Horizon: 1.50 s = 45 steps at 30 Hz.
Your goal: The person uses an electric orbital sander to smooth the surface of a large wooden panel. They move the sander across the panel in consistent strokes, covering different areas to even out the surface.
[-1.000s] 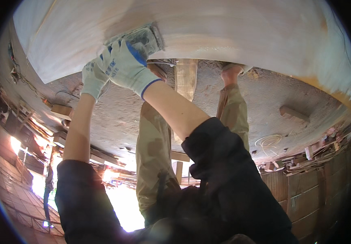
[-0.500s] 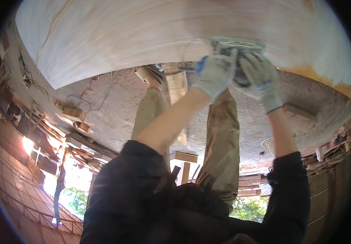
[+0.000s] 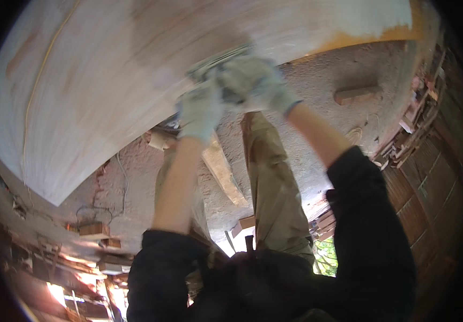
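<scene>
Both my hands wear pale work gloves and are pressed together on a power sander with a flat rectangular pad. My left hand closes round its near left side. Over the top and right of its body lies my right hand, fingers wrapped on it. Motion blurs both hands, and they hide most of the sander's body. Its pad rests on a large board with a whitish, streaked surface, close to the board's near edge. Brown, unpainted-looking patches show at the board's right end.
A yellow cord crosses the board's left part. Below lie a wooden plank between my legs, a timber block at right, and a small block beside thin cables at left. Stacked wood scraps line the right wall.
The view has turned, so the board now slants down to the left. My hands and the sander appear further left in the picture, both still holding on.
</scene>
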Available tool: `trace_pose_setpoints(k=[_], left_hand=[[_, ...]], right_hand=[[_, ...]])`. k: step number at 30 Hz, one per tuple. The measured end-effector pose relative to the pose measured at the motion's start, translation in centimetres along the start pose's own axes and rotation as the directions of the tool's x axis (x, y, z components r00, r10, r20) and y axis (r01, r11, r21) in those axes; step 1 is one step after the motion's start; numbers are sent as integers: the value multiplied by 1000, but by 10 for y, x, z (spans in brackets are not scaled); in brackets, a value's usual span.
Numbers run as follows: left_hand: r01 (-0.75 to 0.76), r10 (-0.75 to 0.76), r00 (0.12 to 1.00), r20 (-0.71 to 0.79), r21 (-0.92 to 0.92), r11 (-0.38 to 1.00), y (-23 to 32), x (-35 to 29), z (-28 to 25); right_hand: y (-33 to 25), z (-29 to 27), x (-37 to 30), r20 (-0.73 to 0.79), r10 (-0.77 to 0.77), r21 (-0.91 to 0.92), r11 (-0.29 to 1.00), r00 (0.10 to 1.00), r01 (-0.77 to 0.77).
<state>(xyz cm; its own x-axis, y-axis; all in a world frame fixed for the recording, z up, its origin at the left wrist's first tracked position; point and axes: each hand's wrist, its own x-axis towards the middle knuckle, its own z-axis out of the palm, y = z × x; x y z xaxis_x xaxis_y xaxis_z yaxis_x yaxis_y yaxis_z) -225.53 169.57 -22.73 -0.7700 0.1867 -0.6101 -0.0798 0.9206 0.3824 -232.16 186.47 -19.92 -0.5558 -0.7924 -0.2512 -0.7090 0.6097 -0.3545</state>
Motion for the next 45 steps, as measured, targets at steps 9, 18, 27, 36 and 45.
trace_pose_setpoints(k=[9, 18, 27, 36, 45], left_hand=[[116, -85, 963, -255, 112, 987, -206, -103, 5], [109, -131, 981, 140, 153, 982, -45, -8, -18], [-127, 122, 991, 53, 108, 986, 218, 161, 41], [-375, 375, 927, -2, 35, 926, 510, 327, -2], [-293, 295, 955, 43, -42, 955, 397, 246, 7]], right_hand=[[-150, 32, 133, 55, -120, 256, 961, 991, 102], [-36, -17, -15, -194, 611, 691, 641, 768, -335], [222, -52, -118, -120, 940, 860, -63, -320, -507], [436, -94, -235, -181, 861, 900, -50, -475, -433], [327, -86, -166, -78, 726, 913, -222, -683, -341]])
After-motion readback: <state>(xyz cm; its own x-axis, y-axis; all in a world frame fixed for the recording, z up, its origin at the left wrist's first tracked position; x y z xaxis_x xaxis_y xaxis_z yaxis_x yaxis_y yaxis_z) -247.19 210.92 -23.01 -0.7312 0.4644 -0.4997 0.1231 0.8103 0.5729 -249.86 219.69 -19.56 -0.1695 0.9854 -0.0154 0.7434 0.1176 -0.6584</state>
